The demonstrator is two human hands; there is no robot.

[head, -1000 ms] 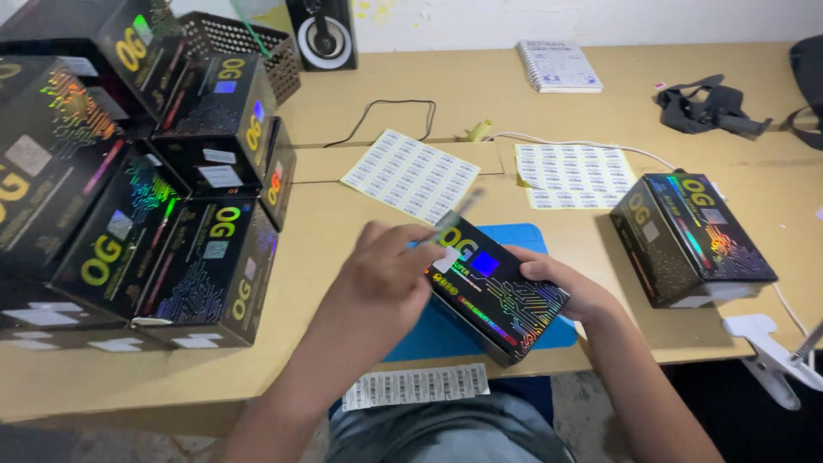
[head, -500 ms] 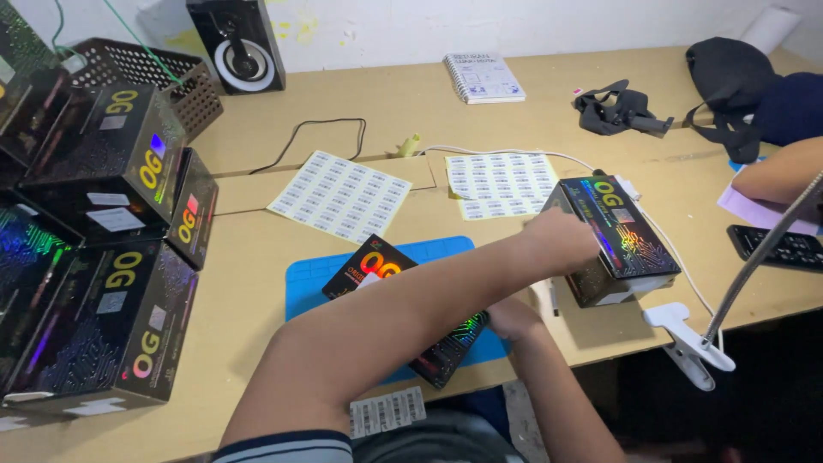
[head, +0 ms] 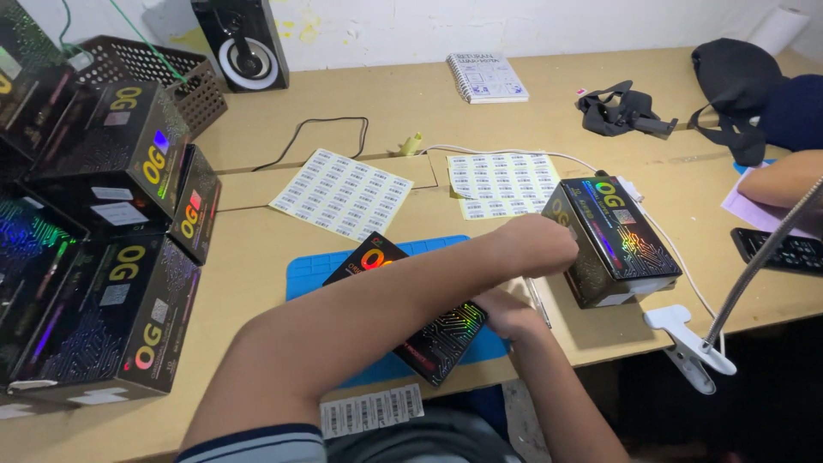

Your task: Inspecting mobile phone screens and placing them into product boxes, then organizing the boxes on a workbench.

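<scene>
Since a second ago the left hand (head: 536, 244) has left the flat black box with rainbow foil print (head: 411, 309) and crossed far to the right, landing against the bigger black holographic carton (head: 613, 240) at the desk's right edge. Its fingers are curled, knuckles up; whether they grip anything I cannot tell. The head has swung too, so the view sits further right.

Far left: the stack of large black cartons with yellow lettering (head: 103, 257). I count at least five, several cut off by the frame. Behind them a dark wire basket (head: 163, 73), half hidden, and one black speaker (head: 240, 43).

Middle: two white sheets of barcode stickers (head: 343, 193) on the wooden desk (head: 403, 103), a black cable looping above them. One blue mat (head: 317, 270) carries the flat box, lying tilted, and the left forearm crosses over it, covering its middle. A strip of barcode labels (head: 370, 410) hangs at the near edge.

The right hand (head: 506, 313) is closed on the flat box's right end, fingers tucked under and out of sight.

Right: a spiral notebook (head: 486, 77), a black strap bundle (head: 624, 111), a white clamp (head: 690, 343) with a gooseneck. Another person's arm (head: 784, 180) pokes in, mostly cut off.
</scene>
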